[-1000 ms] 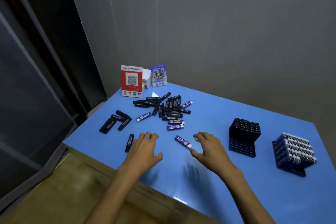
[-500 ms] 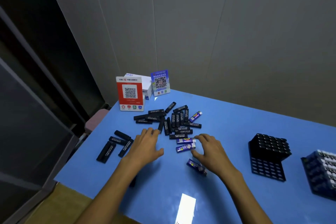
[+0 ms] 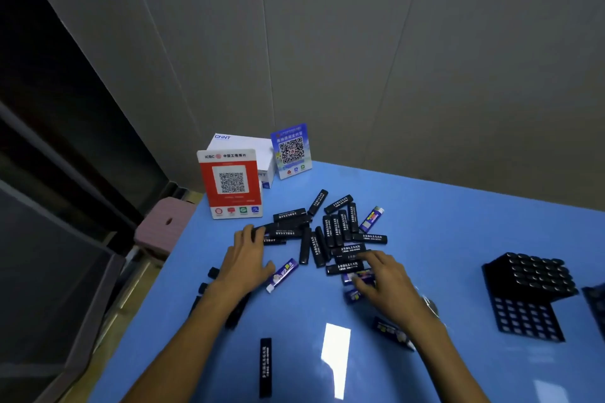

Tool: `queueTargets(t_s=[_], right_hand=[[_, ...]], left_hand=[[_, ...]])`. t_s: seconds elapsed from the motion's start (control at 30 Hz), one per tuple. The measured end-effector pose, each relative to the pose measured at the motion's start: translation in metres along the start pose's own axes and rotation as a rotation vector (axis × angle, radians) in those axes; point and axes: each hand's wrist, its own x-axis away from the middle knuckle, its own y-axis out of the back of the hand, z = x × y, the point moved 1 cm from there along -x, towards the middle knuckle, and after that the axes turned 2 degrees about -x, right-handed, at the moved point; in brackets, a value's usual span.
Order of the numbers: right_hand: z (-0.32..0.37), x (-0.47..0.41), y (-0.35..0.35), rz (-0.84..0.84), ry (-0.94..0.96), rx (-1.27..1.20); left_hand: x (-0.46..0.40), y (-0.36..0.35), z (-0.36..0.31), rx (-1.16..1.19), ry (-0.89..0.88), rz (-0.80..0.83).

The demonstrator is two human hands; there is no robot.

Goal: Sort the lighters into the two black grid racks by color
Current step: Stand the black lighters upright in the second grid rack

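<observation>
A pile of black lighters (image 3: 330,232) lies on the blue table (image 3: 442,222), with a few blue lighters mixed in. My left hand (image 3: 245,262) rests flat at the pile's left edge, fingers spread over black lighters; a blue lighter (image 3: 282,275) lies just right of its thumb. My right hand (image 3: 386,285) reaches into the pile's near side, fingertips on blue lighters (image 3: 355,278); whether it grips one is unclear. A black grid rack (image 3: 527,294) filled with black lighters stands at the right. The second rack (image 3: 595,304) shows only at the frame's right edge.
A red QR sign (image 3: 230,183), a white box (image 3: 244,144) and a blue QR sign (image 3: 291,150) stand at the table's far left corner. A lone black lighter (image 3: 265,366) and a blue one (image 3: 391,332) lie near the front. A pink stool (image 3: 167,222) sits left of the table.
Both hands have moved forward into the lighter pile. The view has shifted left, pushing the racks toward the right edge.
</observation>
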Motion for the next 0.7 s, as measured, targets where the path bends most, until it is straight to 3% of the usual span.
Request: queueTargets(t_s=[0.1, 0.33, 0.7], right_hand=[[0.007, -0.004, -0.014, -0.041, -0.058, -0.043], [0.019, -0.008, -0.033, -0.07, -0.164, -0.069], [0.022, -0.012, -0.033, -0.149, -0.17, -0.056]], left_hand=[[-0.02, -0.009, 0.013, 0.086, -0.04, 0.044], [-0.053, -0.022, 0.03, 0.202, -0.208, -0.022], [-0.091, -0.026, -0.003, -0.111, -0.457, 0.061]])
